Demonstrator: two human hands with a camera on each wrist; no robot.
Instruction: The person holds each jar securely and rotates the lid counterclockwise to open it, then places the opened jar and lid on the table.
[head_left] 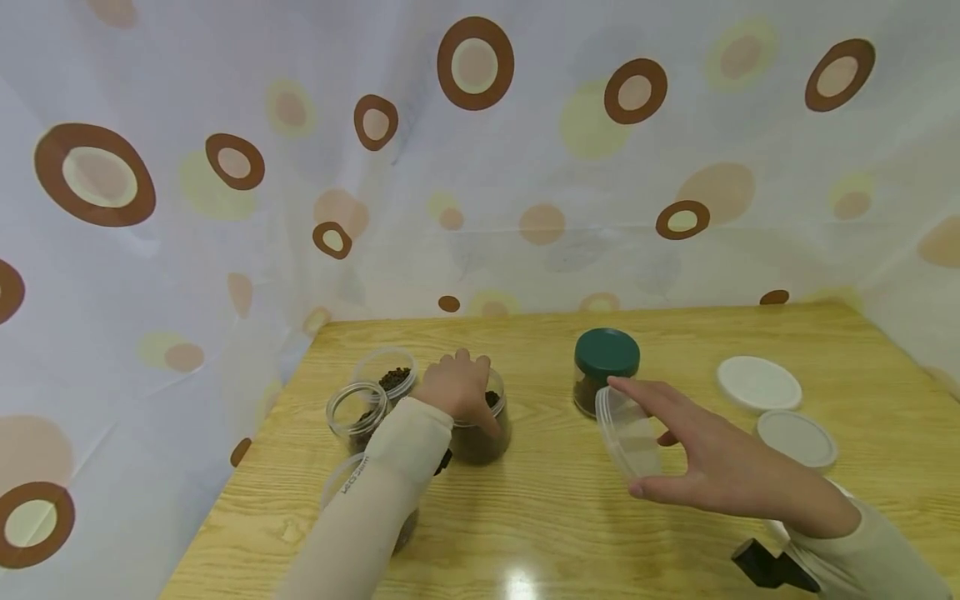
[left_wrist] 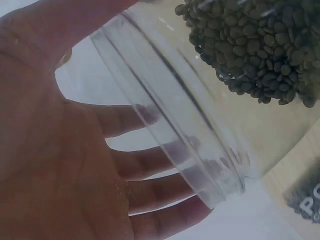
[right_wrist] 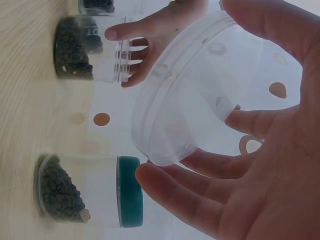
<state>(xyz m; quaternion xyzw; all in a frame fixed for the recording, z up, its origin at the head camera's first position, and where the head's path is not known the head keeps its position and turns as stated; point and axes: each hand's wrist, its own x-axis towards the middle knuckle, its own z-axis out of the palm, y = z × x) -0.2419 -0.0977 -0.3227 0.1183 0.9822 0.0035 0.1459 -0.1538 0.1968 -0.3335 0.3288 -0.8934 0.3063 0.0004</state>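
My left hand point(head_left: 457, 385) reaches over a clear jar point(head_left: 480, 443) and grips it around its open rim. Dark, bean-like grains point(left_wrist: 260, 55) lie heaped inside this jar, as the left wrist view shows. To the right, my right hand point(head_left: 720, 458) holds a translucent plastic lid point(head_left: 626, 433) by its edge, between thumb and fingers. The lid is tilted up on its side above the table, apart from the gripped jar. Just behind the lid stands a jar with a dark green cap point(head_left: 607, 353), also partly filled with dark grains point(right_wrist: 60, 190).
Several open clear jars stand left of my left hand, among them a jar at the front point(head_left: 405, 533) partly hidden by my sleeve and one with its rim point(head_left: 358, 408) showing. White lids point(head_left: 759, 383) lie flat at the right of the wooden table point(head_left: 540, 525). A patterned curtain point(head_left: 525, 150) hangs behind.
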